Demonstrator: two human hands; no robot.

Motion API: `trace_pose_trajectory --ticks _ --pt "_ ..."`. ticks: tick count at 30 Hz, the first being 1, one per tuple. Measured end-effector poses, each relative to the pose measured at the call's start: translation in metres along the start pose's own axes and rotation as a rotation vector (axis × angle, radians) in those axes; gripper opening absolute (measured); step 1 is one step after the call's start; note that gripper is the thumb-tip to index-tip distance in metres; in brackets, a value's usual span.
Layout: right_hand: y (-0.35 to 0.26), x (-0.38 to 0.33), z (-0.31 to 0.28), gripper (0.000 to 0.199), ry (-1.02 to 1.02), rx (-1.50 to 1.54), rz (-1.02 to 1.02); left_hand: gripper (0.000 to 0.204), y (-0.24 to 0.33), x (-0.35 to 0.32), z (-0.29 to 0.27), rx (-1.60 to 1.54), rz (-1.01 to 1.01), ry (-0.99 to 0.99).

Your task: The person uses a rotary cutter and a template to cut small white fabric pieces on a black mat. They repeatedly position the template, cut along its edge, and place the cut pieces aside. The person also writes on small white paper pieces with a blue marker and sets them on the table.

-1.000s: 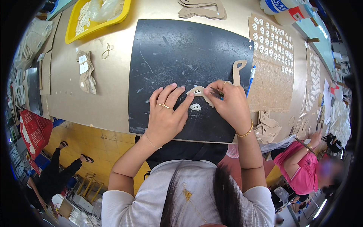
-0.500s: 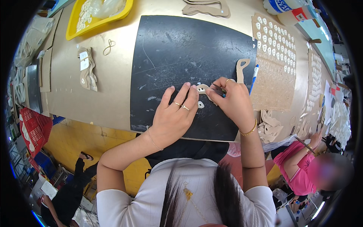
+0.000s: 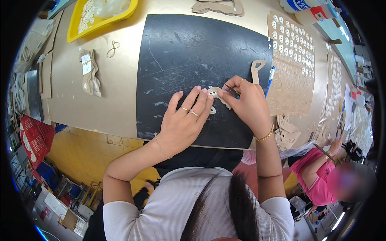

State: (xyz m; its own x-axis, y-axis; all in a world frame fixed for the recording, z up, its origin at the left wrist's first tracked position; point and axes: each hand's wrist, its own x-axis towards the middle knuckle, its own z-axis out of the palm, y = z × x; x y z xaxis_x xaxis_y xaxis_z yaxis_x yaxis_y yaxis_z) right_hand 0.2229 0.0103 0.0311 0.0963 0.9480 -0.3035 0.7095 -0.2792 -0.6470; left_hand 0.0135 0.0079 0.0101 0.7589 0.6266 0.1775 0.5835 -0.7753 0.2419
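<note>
A curved beige cut piece (image 3: 223, 100) with small dark holes near its end lies on the black mat (image 3: 177, 52). My left hand (image 3: 185, 116) rests flat with fingers spread, its fingertips at the left end of that piece. My right hand (image 3: 249, 103) is closed on a thin dark tool (image 3: 232, 91) with a blue part, held over the piece; its exact kind is partly hidden by the fingers. Just below the curved piece sits a small white patch (image 3: 212, 110) with a hole, close to my left fingers.
Another beige piece (image 3: 255, 73) and a blue pen (image 3: 270, 82) lie at the mat's right edge. Beyond is a brown board (image 3: 289, 88) with rows of white patches. A yellow tray (image 3: 72, 34) stands far left, near a tied beige bundle (image 3: 91, 76). A co-worker in pink (image 3: 309, 172) sits at right.
My right thumb and the tool have shifted slightly up over the curved piece. My left hand stays nearly in place. At lower left, a person in dark clothes has moved toward the right.
</note>
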Motion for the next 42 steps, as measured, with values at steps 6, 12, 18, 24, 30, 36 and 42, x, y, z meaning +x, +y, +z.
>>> trace_pose_trajectory --ticks 6,12,18,24,30,36,42 --pt "-0.002 0.001 -0.002 0.027 -0.011 -0.02 0.012 0.055 -0.001 0.001 0.0 -0.023 -0.012 -0.002" --pt "0.001 0.001 0.003 0.028 0.019 -0.004 -0.019 0.058 0.003 0.0 0.002 -0.054 -0.062 -0.01" --pt "0.0 0.002 0.001 0.029 0.014 -0.029 -0.007 0.057 0.003 0.0 0.004 -0.077 -0.066 -0.007" --pt "0.002 0.002 0.002 0.03 0.028 -0.017 -0.016 0.056 0.002 -0.001 0.003 -0.069 -0.068 0.007" --pt "-0.002 0.002 0.002 0.033 0.044 -0.041 -0.005 0.055 0.005 0.003 0.003 -0.07 -0.088 0.019" --pt "-0.005 0.003 0.006 0.037 0.065 -0.078 0.008 0.053 0.008 0.006 0.003 -0.031 -0.091 0.023" --pt "-0.011 0.003 0.009 0.039 0.091 -0.154 0.05 0.05 0.009 0.008 0.003 0.008 -0.08 0.033"
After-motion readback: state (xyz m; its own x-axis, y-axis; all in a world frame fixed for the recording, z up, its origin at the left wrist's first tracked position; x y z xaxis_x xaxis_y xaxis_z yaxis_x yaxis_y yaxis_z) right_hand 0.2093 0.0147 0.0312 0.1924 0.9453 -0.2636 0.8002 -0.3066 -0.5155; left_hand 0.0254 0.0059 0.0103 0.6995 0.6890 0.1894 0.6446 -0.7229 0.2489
